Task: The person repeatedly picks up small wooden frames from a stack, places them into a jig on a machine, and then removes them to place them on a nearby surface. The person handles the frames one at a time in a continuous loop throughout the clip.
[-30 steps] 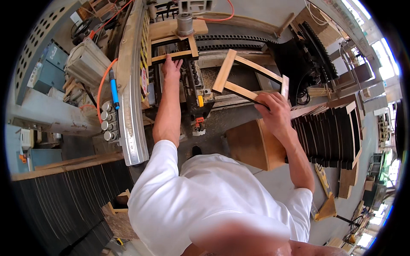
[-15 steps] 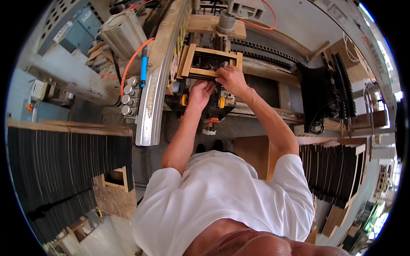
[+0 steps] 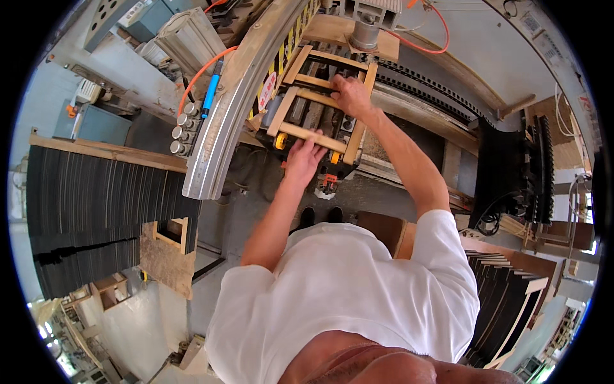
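Observation:
Two rectangular wooden frames lie end to end on a dark machine bed. My left hand (image 3: 303, 159) is at the near wooden frame (image 3: 311, 136), its fingers closed over the front rail. Farther in, my right hand (image 3: 350, 97) bends over the place where the two frames meet. Its fingers are curled at the near rail of the far wooden frame (image 3: 297, 64); which of the adjoining rails they grip is partly hidden. Yellow round parts (image 3: 281, 141) and an orange-red clamp-like part (image 3: 329, 180) show at the front of the bed.
A metal-edged beam (image 3: 214, 137) runs along the left, carrying a blue marker (image 3: 210, 96). Beyond the frames, a metal cylinder (image 3: 365, 35) stands over a wooden board. Dark stacked frames (image 3: 102, 198) fill the left, and another stack (image 3: 502, 301) stands right.
The near frame now lies flat in front of the far one. My hands, close together before, have spread apart, the right one farther in. The whole view has shifted.

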Demonstrator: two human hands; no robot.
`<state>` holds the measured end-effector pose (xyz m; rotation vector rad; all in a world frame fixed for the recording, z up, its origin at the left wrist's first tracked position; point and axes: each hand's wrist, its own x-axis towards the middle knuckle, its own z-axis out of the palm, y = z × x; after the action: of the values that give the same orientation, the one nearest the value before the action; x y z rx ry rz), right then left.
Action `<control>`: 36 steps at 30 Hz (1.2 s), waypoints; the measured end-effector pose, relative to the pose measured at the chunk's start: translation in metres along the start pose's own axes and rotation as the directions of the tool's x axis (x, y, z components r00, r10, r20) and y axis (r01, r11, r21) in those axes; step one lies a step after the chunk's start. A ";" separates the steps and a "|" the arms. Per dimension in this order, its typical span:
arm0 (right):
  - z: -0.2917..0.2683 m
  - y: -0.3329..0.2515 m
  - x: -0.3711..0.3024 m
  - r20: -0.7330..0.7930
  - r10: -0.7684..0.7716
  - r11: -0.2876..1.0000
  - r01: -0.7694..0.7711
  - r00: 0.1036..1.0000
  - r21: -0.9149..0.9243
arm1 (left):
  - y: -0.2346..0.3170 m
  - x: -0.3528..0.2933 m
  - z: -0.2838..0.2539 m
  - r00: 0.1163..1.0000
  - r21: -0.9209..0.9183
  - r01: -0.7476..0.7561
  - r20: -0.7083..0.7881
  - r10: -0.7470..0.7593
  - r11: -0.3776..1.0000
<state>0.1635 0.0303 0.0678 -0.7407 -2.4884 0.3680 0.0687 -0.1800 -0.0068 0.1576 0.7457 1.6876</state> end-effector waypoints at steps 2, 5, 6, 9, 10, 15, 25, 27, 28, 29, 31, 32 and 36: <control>0.012 0.025 0.007 0.018 -0.052 0.998 0.052 0.998 -0.028 | -0.001 -0.039 -0.004 1.000 -0.001 -0.003 -0.014 0.003 1.000; 0.019 0.031 0.017 0.062 -0.018 1.000 0.019 0.998 -0.020 | -0.005 -0.093 -0.015 0.999 -0.031 -0.016 -0.049 0.014 0.999; 0.022 0.030 0.016 0.077 -0.010 1.000 0.012 0.997 -0.014 | -0.006 -0.108 -0.019 0.997 -0.040 -0.020 -0.073 0.017 0.999; 0.028 0.038 0.021 0.037 -0.010 1.000 0.010 0.999 -0.012 | -0.007 -0.139 -0.025 0.993 -0.038 -0.033 -0.113 0.029 0.999; 0.028 0.039 0.024 0.028 0.004 1.000 -0.004 1.000 -0.011 | -0.005 -0.147 -0.025 0.992 -0.029 -0.035 -0.121 0.031 0.999; 0.026 0.046 0.045 0.053 0.035 0.999 -0.036 0.998 0.006 | 0.011 -0.164 -0.028 0.986 0.007 -0.005 -0.165 0.006 1.000; 0.030 0.043 0.052 0.060 0.155 0.987 -0.152 0.986 -0.053 | 0.041 -0.183 -0.090 0.985 0.066 0.086 -0.153 -0.076 0.994; 0.034 0.046 0.052 0.069 0.130 0.987 -0.122 0.989 -0.109 | 0.045 -0.186 -0.110 0.977 0.045 0.113 -0.185 -0.103 0.993; 0.032 0.039 0.053 0.077 0.111 0.986 -0.100 0.991 -0.134 | 0.047 -0.187 -0.120 0.973 0.034 0.120 -0.204 -0.111 0.992; 0.027 0.035 0.052 0.164 0.134 0.977 -0.102 0.977 -0.189 | 0.048 -0.187 -0.129 0.969 0.032 0.129 -0.214 -0.119 0.991; 0.026 0.031 0.050 0.165 0.105 0.959 -0.056 0.981 -0.276 | 0.054 -0.187 -0.145 0.963 0.032 0.138 -0.237 -0.127 0.990; 0.025 0.029 0.048 0.170 0.089 0.947 -0.030 0.981 -0.318 | 0.056 -0.185 -0.153 0.957 0.059 0.143 -0.262 -0.123 0.988; 0.039 0.039 0.042 0.060 0.010 0.932 0.012 0.998 -0.362 | 0.059 -0.180 -0.173 0.936 0.145 0.139 -0.341 -0.082 0.980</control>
<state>0.1286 0.0819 0.0366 -0.8813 -2.6475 -0.0788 -0.0159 -0.4169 -0.0581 -0.0572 1.1314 1.5602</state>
